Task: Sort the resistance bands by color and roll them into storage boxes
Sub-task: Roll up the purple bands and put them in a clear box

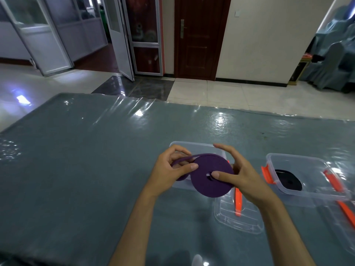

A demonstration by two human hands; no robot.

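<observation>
Purple band (211, 175) coil between both hands, above box rim (192, 144)

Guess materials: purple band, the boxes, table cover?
Purple band: likely rubber or latex, matte; it coils flat without creasing. Boxes, e.g. the right box: clear rigid plastic, glossy, contents visible through the walls, orange clips. Table cover: apparently grey cloth under a clear, shiny, wrinkled film.

Grey-covered table (80, 160) carries two clear boxes (192, 145) (307, 189), one lid (238, 219).
</observation>
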